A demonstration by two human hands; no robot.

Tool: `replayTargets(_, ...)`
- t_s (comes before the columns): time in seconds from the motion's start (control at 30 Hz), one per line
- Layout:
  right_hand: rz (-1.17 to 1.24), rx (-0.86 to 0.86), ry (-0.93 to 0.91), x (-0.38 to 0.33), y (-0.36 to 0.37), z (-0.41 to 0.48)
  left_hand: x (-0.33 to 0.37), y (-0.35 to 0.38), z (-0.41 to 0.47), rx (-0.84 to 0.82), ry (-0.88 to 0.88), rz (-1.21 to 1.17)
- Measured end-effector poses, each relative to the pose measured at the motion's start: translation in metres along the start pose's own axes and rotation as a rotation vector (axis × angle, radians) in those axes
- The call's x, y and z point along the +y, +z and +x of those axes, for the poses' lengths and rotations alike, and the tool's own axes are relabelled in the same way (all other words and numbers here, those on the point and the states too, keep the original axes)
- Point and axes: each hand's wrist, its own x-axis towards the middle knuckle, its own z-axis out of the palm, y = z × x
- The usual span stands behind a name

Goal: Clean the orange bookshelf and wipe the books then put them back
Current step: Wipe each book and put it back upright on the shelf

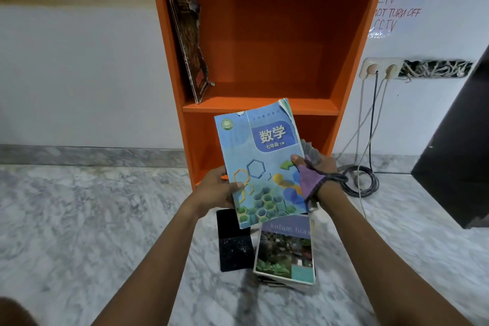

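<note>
Both hands hold a blue textbook (262,164) upright, cover toward the camera. The left hand (214,188) pinches its left edge, thumb on the cover and fingers (236,185) curled behind. The right hand (324,167) pinches the right edge through a purple cloth (309,180) draped over it. Just beyond the fingers stands the orange bookshelf (264,104); up and left of them a dark book (189,47) leans against its side wall. Below the fingers, a stack of books (285,251) lies on the marble floor (105,219).
</note>
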Motion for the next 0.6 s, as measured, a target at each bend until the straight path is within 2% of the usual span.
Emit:
replayTargets(0.03,-0.177,0.04,-0.051,-0.003,-0.001,0.003,-0.001,-0.002,0.001,0.016,0.016,-0.02)
replayTargets(0.13,-0.813,0.107,-0.368,-0.009,0.005,0.003,0.001,-0.004,0.002,0.109,0.06,-0.086)
replayTargets(0.2,-0.978,0.155,-0.579,-0.016,0.008,0.001,0.002,-0.006,0.004,0.175,0.085,-0.163)
replayTargets(0.27,-1.011,0.206,-0.7,-0.032,0.007,0.008,0.01,-0.009,0.011,0.257,0.157,-0.184)
replayTargets(0.4,-0.839,0.259,-0.706,-0.066,0.007,0.03,0.044,-0.02,0.028,0.352,0.331,-0.097)
replayTargets(0.6,-0.701,0.287,-0.713,-0.127,0.031,0.061,0.11,-0.042,0.066,0.488,0.488,-0.009)
